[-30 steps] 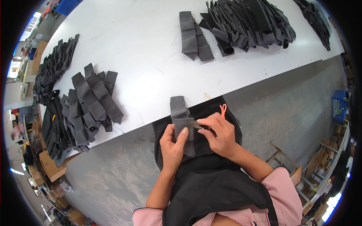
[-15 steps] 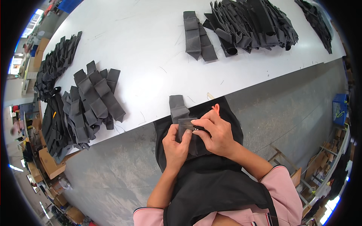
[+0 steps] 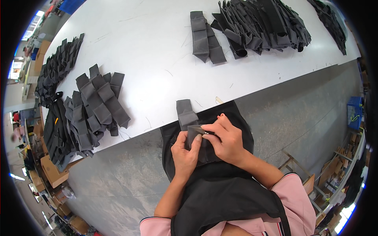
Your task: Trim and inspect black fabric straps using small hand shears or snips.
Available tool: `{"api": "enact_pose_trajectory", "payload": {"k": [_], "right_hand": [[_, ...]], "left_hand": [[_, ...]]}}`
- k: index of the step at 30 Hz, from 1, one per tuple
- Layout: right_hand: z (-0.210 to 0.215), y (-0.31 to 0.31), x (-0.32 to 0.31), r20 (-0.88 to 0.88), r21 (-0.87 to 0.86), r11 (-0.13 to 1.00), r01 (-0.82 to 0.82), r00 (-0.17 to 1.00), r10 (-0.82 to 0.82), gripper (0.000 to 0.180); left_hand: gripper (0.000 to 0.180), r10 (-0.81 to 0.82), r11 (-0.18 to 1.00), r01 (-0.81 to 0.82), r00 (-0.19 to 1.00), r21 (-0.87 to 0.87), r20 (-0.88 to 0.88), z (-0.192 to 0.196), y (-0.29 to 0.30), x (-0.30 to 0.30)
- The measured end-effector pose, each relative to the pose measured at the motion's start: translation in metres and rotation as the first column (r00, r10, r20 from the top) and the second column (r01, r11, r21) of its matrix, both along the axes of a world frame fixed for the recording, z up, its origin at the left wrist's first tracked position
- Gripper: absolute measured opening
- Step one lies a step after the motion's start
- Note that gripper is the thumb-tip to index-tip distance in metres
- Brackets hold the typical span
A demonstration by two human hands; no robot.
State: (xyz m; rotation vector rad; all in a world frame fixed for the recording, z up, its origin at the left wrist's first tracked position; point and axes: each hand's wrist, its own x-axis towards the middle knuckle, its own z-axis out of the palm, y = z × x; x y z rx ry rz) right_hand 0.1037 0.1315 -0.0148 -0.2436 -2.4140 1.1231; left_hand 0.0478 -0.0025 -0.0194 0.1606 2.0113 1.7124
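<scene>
A dark grey fabric strip (image 3: pixel 186 111) runs from the table edge down over my lap, folded flat across its width. Its lower part is pinched between the thumb and fingers of my left hand (image 3: pixel 184 157). My right hand (image 3: pixel 229 142) is closed around small thread snips (image 3: pixel 206 133), their metal blades against the folded edge of the strip beside my left thumb. A bit of orange-red shows above the right fingers. Most of the snips is hidden inside the right hand.
On the white table (image 3: pixel 153 59) lie a grey strip pile (image 3: pixel 98 98) at left, a larger bundle (image 3: pixel 264 27) at the back, and dark pieces (image 3: pixel 330 25) far right. Loose threads are scattered about. A blue basket (image 3: pixel 354 113) and a cardboard box (image 3: pixel 53 171) stand at the sides.
The right fingers have closed in and the snips have turned a little, their blades showing more plainly over the strip. Less of the orange-red part shows. Both hands have shifted slightly right.
</scene>
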Motion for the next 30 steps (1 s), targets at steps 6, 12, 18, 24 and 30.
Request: {"api": "enact_pose_trajectory", "payload": {"k": [6, 12, 18, 24, 30], "right_hand": [[-0.004, 0.006, 0.002, 0.145, -0.382, 0.920, 0.081, 0.989, -0.027, 0.018], [0.007, 0.016, 0.017, 0.166, -0.450, 0.886, 0.109, 0.985, -0.037, 0.023], [0.013, 0.008, 0.019, 0.238, -0.385, 0.920, 0.072, 0.971, 0.024, 0.038], [-0.012, 0.002, -0.019, 0.083, -0.612, 0.790, 0.022, 0.996, 0.037, 0.009], [-0.033, 0.001, -0.033, 0.261, -0.941, 0.284, 0.186, 0.931, 0.255, 0.015]], "left_hand": [[0.012, 0.011, 0.995, -0.031, 0.978, 0.091, 0.210, 0.001, 0.001, -0.004], [0.012, -0.022, 0.986, -0.046, 0.918, 0.162, 0.397, -0.001, -0.006, -0.013], [0.018, 0.014, 0.982, -0.097, 0.895, 0.163, 0.446, 0.000, -0.006, -0.012], [0.024, -0.096, 0.962, -0.015, 0.916, 0.271, 0.389, 0.003, -0.008, -0.006], [0.020, -0.078, 0.984, -0.002, 0.892, 0.177, 0.445, -0.016, -0.007, -0.014]]}}
